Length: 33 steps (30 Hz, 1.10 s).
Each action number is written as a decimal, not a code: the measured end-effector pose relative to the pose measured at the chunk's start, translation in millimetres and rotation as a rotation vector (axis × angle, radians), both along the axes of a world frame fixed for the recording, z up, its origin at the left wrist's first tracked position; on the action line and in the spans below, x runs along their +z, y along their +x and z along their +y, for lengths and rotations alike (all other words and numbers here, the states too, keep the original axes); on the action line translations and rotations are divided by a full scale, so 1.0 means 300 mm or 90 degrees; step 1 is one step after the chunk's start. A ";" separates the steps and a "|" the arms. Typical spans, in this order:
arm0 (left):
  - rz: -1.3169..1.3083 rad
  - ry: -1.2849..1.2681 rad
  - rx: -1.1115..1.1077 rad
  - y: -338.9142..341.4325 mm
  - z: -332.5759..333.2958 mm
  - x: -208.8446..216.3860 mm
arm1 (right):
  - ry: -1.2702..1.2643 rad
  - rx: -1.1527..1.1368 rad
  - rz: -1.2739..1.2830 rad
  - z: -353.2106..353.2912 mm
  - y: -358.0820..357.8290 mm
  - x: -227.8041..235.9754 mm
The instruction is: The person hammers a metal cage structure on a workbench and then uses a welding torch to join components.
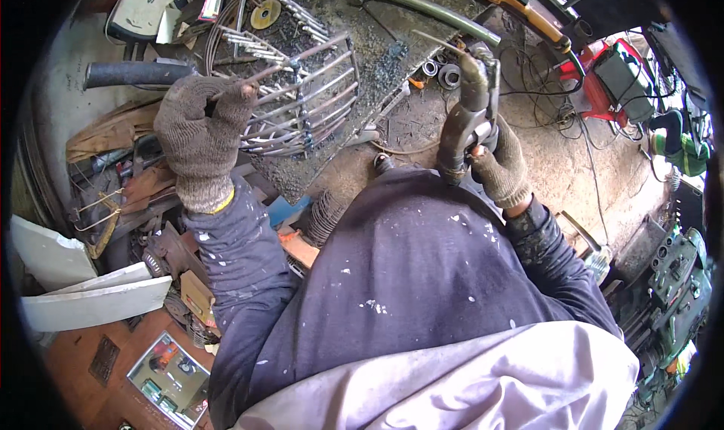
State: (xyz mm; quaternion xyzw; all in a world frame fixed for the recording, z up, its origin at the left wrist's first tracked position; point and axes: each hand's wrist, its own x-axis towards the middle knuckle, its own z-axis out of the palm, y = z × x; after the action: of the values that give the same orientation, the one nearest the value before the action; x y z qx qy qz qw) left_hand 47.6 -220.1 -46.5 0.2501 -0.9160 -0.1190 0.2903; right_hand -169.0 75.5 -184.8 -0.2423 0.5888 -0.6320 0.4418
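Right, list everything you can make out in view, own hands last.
rod frame: 1, grey, upper left of centre
work slab: 1, grey, below the frame
electrode holder: 1, dark, in the right hand
hammer: 1, grey, top centre
disc: 1, yellow, upper left
power tool: 1, orange and dark, upper right
metal rings: at least 2, grey, right of the slab
boxy unit: 1, red and dark, right
boards: at least 2, white, lower left
smaller clutter: uncountable, mixed, edges
clothing: dark, lower centre
left hand: 1, brown-grey glove, pinching a rod at the frame
right hand: 1, brown-grey glove, right of centre
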 end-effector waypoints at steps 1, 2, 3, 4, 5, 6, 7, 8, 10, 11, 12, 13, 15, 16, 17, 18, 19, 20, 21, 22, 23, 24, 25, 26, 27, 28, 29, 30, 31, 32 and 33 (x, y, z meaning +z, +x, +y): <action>-0.005 -0.003 -0.002 -0.014 -0.001 -0.001 | -0.003 -0.002 -0.005 -0.011 -0.011 0.000; -0.022 -0.046 -0.002 -0.023 -0.006 -0.006 | -0.016 0.006 0.068 -0.023 -0.022 -0.001; -0.038 -0.088 0.002 -0.025 -0.006 -0.013 | -0.027 0.017 0.142 -0.029 -0.034 -0.007; -0.044 -0.089 0.003 -0.028 -0.008 -0.014 | -0.003 0.046 0.173 -0.025 -0.053 -0.023; -0.036 -0.072 0.024 -0.031 -0.011 -0.015 | -0.004 0.046 0.167 -0.033 -0.067 -0.019; -0.029 -0.052 0.044 -0.033 -0.011 -0.021 | -0.011 0.090 0.172 -0.044 -0.083 0.004; -0.034 -0.051 0.043 -0.032 -0.008 -0.032 | -0.018 0.133 0.177 -0.051 -0.094 0.018; 0.000 -0.049 0.053 -0.028 -0.005 -0.045 | -0.012 0.150 0.204 -0.050 -0.100 0.017; 0.032 -0.046 0.060 -0.033 -0.004 -0.052 | -0.029 0.137 0.186 -0.055 -0.096 -0.005; 0.002 -0.082 0.061 -0.038 -0.007 -0.046 | -0.048 0.125 0.171 -0.055 -0.093 -0.014; -0.028 -0.118 0.068 -0.034 -0.003 -0.044 | -0.046 0.130 0.177 -0.053 -0.094 -0.013; -0.033 -0.115 0.072 -0.034 -0.003 -0.049 | -0.045 0.135 0.172 -0.051 -0.094 -0.016; 0.018 -0.068 0.086 -0.049 -0.014 -0.067 | -0.054 0.130 0.185 -0.047 -0.096 -0.025; 0.027 -0.071 0.086 -0.053 -0.016 -0.072 | -0.052 0.129 0.150 -0.039 -0.089 -0.038; 0.026 -0.071 0.088 -0.049 -0.016 -0.072 | -0.052 0.132 0.148 -0.036 -0.082 -0.038; 0.017 -0.040 0.109 -0.047 -0.019 -0.067 | -0.054 0.125 0.148 -0.035 -0.079 -0.037; 0.008 -0.010 0.130 -0.044 -0.022 -0.063 | -0.056 0.118 0.147 -0.033 -0.076 -0.035; 0.008 -0.012 0.130 -0.036 -0.030 -0.060 | -0.057 0.118 0.148 -0.030 -0.075 -0.029; -0.024 -0.001 0.154 -0.024 -0.040 -0.057 | -0.047 0.120 0.148 -0.025 -0.075 -0.021; -0.056 0.009 0.178 -0.016 -0.043 -0.055 | -0.036 0.123 0.148 -0.020 -0.073 -0.017; -0.056 0.008 0.177 -0.015 -0.039 -0.048 | -0.037 0.122 0.147 -0.015 -0.069 -0.019; -0.071 -0.017 0.182 -0.021 -0.037 -0.037 | -0.040 0.114 0.129 -0.013 -0.067 -0.022; -0.086 -0.043 0.187 -0.025 -0.033 -0.029 | -0.043 0.106 0.110 -0.009 -0.064 -0.025; -0.084 -0.045 0.185 -0.023 -0.022 -0.030 | -0.045 0.103 0.111 -0.002 -0.061 -0.034; -0.067 -0.013 0.183 -0.018 -0.008 -0.035 | -0.055 0.095 0.126 0.005 -0.059 -0.045; -0.051 0.019 0.182 -0.019 0.002 -0.036 | -0.065 0.087 0.140 0.008 -0.059 -0.050; -0.049 0.015 0.181 -0.028 0.006 -0.031 | -0.069 0.085 0.142 0.005 -0.059 -0.047; -0.040 -0.013 0.154 -0.034 0.013 -0.033 | -0.074 0.079 0.115 0.007 -0.055 -0.045; -0.032 -0.041 0.127 -0.039 0.019 -0.035 | -0.079 0.074 0.088 0.008 -0.054 -0.043; -0.031 -0.041 0.128 -0.049 0.019 -0.036 | -0.080 0.075 0.090 0.009 -0.055 -0.042; -0.042 -0.034 0.117 -0.059 0.017 -0.032 | -0.073 0.069 0.088 0.007 -0.057 -0.041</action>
State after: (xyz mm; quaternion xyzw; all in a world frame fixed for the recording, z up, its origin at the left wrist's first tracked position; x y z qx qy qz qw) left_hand 29.7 -215.0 -56.1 0.3293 -0.9010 -0.0594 0.2761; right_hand -186.1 77.5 -197.0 -0.3419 0.5666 -0.6215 0.4192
